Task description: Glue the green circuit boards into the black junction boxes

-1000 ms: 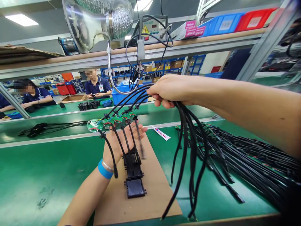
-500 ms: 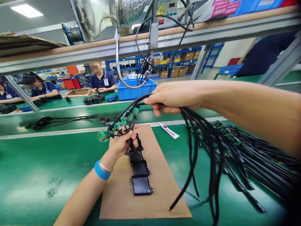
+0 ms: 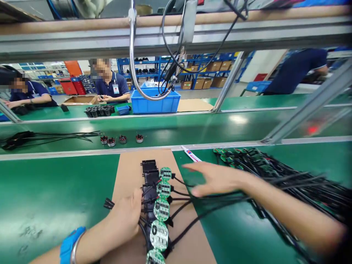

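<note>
Several round green circuit boards (image 3: 161, 209) with black cables lie in a row on the brown board (image 3: 127, 172), beside a line of black plastic housings (image 3: 149, 172). My left hand (image 3: 125, 220) rests at the left of the row, fingers curled against the cables and housings. My right hand (image 3: 217, 178) hovers flat with fingers stretched out just right of the boards, above their black cables (image 3: 192, 200); it holds nothing.
A heap of black cables with green boards (image 3: 275, 172) lies at the right on the green mat. A white tube (image 3: 191, 154), small round parts (image 3: 121, 139), a blue bin (image 3: 155, 102) and seated people across the belt are beyond. A metal frame post (image 3: 302, 110) slants at right.
The raised bundle of boards and cables has come down onto the brown board in a row. My right hand has let go of the cables and opened; my left hand dropped with the boards.
</note>
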Demonstrator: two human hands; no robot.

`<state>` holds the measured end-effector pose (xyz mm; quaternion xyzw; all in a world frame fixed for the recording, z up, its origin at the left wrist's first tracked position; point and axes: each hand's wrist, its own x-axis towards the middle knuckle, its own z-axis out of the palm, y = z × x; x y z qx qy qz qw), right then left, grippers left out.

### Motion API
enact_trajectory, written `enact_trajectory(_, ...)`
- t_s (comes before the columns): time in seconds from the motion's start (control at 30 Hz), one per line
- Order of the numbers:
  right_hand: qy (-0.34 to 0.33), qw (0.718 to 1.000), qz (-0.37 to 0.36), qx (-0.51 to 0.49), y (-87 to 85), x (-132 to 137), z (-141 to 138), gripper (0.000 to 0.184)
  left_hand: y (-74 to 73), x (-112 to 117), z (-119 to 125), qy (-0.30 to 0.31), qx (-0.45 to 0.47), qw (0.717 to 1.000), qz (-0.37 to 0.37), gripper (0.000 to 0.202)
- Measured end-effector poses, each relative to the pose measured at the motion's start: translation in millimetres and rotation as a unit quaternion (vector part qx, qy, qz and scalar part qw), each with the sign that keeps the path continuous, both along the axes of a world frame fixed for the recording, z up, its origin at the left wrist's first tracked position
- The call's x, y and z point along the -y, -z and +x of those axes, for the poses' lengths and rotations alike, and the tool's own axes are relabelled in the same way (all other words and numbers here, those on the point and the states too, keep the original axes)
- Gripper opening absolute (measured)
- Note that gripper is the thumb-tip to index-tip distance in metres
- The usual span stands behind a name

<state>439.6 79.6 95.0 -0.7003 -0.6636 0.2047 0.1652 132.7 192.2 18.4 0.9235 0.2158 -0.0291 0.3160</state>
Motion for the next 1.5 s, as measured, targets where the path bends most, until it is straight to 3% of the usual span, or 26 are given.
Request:
enact_trajectory(0.1,-0.099,0.989,-0.037,-0.108,30.1,-46.1,-39.6,0.034,1.0,-0.1,-3.1,0.005,-0.089,0.995,0.046,0.041)
enact_trajectory(0.2,-0.123,0.984,-0.037,-0.122,50.0,-65.7,-60.0,0.024,-14.1,-12.2,-11.7,0.041,-0.070,0.997,-0.017,0.059)
enact_trajectory(0.27,-0.130,0.985,-0.029,-0.114,58.9,-68.2,-59.4,0.022,-22.0,-27.3,-12.0,0.023,-0.046,0.994,-0.100,0.041)
enact_trajectory(0.33,-0.122,0.985,-0.018,-0.123,64.8,-71.9,-50.1,0.026,-22.1,-47.6,-5.5,-0.045,-0.037,0.992,-0.113,0.024)
enact_trajectory(0.4,-0.081,0.986,-0.016,-0.146,69.7,-80.2,-36.3,0.036,-13.9,-70.4,4.9,-0.113,-0.013,0.993,-0.035,0.032)
enact_trajectory(0.47,-0.033,0.988,-0.024,-0.151,76.3,-90.5,-22.6,0.040,-0.4,-90.9,15.3,-0.143,0.012,0.988,0.058,0.029)
enact_trajectory(0.57,-0.007,0.993,-0.026,-0.111,91.6,-101.5,-10.0,0.020,21.2,-109.1,25.5,-0.153,0.009,0.980,0.128,0.026)
enact_trajectory(0.67,-0.004,0.996,0.001,-0.087,109.5,-105.0,-8.7,0.010,36.2,-112.6,28.8,-0.158,-0.009,0.974,0.165,0.030)
enact_trajectory(0.8,-0.001,0.997,0.052,-0.055,122.1,-103.7,-10.7,0.008,39.4,-110.6,27.0,-0.147,-0.036,0.966,0.210,0.030)
enact_trajectory(0.93,0.005,0.995,0.092,-0.035,104.6,-88.8,-19.6,0.020,26.4,-101.5,17.1,-0.116,-0.032,0.965,0.234,0.029)
enact_trajectory(1.0,-0.006,0.995,0.083,-0.059,87.9,-75.4,-33.8,0.023,16.8,-89.2,9.7,-0.077,0.017,0.979,0.187,0.032)
enact_trajectory(1.07,-0.043,0.993,0.011,-0.105,73.6,-61.8,-53.8,0.023,8.3,-73.0,2.7,-0.008,0.057,0.997,0.043,0.026)
enact_trajectory(1.17,-0.080,0.982,-0.071,-0.154,64.7,-47.8,-83.2,0.015,3.5,-50.5,-4.2,0.046,0.037,0.984,-0.169,0.024)
enact_trajectory(1.27,-0.088,0.979,-0.048,-0.179,64.8,-42.4,-95.8,0.019,7.4,-40.5,-7.1,0.006,0.004,0.973,-0.229,0.021)
enact_trajectory(1.4,-0.057,0.974,-0.057,-0.210,62.0,-42.5,-76.7,0.021,9.5,-48.9,-4.4,-0.087,0.023,0.945,-0.315,0.013)
enact_trajectory(1.47,-0.012,0.977,-0.062,-0.205,63.6,-45.2,-58.8,0.037,8.2,-58.1,1.9,-0.134,0.053,0.945,-0.293,0.015)
enact_trajectory(1.5,0.006,0.981,-0.055,-0.188,66.8,-47.0,-50.4,0.034,8.1,-62.6,6.3,-0.147,0.061,0.953,-0.258,0.016)
